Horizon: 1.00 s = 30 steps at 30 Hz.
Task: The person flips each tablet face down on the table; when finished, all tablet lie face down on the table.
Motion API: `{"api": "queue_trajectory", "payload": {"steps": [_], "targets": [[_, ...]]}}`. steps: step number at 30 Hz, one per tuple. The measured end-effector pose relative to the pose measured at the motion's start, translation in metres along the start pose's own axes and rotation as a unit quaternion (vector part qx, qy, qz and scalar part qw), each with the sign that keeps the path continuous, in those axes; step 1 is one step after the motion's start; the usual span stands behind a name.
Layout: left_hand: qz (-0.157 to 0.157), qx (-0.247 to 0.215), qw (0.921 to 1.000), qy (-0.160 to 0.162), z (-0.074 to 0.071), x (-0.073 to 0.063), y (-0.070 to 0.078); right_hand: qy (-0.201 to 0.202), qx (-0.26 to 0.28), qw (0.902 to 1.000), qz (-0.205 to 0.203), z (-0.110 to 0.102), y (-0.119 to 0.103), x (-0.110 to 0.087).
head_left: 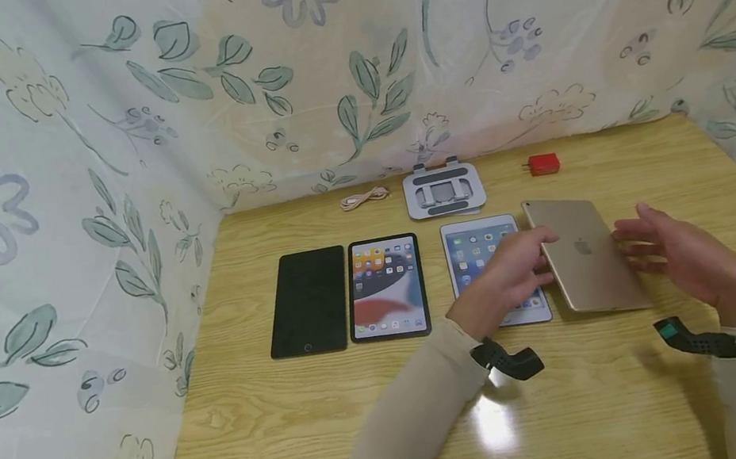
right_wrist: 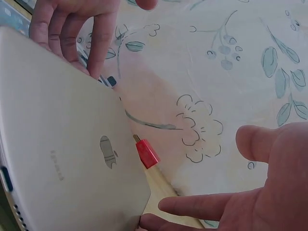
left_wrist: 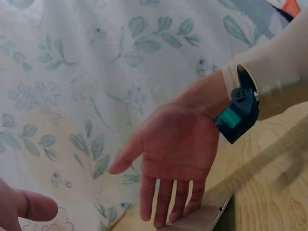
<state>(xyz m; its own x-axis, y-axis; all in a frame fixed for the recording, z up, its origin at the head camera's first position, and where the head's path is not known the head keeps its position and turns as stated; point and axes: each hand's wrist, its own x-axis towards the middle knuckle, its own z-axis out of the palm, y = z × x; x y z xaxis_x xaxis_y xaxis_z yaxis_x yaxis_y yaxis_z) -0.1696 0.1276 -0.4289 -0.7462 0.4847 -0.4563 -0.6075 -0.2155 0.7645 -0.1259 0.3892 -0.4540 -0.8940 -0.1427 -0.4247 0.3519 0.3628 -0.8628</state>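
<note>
A gold tablet (head_left: pixel 584 251) shows its back with an apple logo and is tilted, its left side raised off the table. My left hand (head_left: pixel 514 266) is at its left edge with fingers fairly straight, seen against that edge in the right wrist view; its thumb (right_wrist: pixel 147 3) stands apart there. At the opposite edge, my right hand (head_left: pixel 701 257) has its fingers extended and thumb up, fingertips at or very near the tablet. A white tablet (head_left: pixel 465 246) with a lit screen lies partly hidden beneath my left hand and forearm.
Left of these lie a black tablet (head_left: pixel 307 303) with a dark screen and another tablet (head_left: pixel 385 291) with a lit one. Behind them are a coiled pink cable (head_left: pixel 364 197), a folded silver stand (head_left: pixel 444 189) and a red charger plug (head_left: pixel 543 165). Floral cloth (head_left: pixel 317 93) borders the wooden table (head_left: pixel 263 431).
</note>
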Motion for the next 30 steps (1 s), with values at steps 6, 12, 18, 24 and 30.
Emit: {"api": "queue_trajectory", "payload": {"steps": [6,12,18,24,30], "targets": [[0.004,0.028,0.9996,0.006,0.002,0.004,-0.004,0.006,-0.007,0.9999,0.010,-0.002,0.000,-0.001],[0.005,0.062,0.9981,0.006,0.000,0.008,-0.007,0.018,-0.015,0.9996,0.017,-0.001,-0.002,-0.003],[0.015,0.099,0.9949,-0.011,-0.003,0.008,-0.012,0.040,-0.026,0.9986,0.022,0.000,-0.001,-0.005],[0.011,0.131,0.9912,-0.013,-0.004,0.006,-0.013,0.051,-0.040,0.9977,0.021,0.000,-0.002,-0.005],[0.019,0.159,0.9868,-0.027,-0.015,0.001,-0.012,0.058,-0.068,0.9960,0.004,-0.001,-0.009,-0.010]]}}
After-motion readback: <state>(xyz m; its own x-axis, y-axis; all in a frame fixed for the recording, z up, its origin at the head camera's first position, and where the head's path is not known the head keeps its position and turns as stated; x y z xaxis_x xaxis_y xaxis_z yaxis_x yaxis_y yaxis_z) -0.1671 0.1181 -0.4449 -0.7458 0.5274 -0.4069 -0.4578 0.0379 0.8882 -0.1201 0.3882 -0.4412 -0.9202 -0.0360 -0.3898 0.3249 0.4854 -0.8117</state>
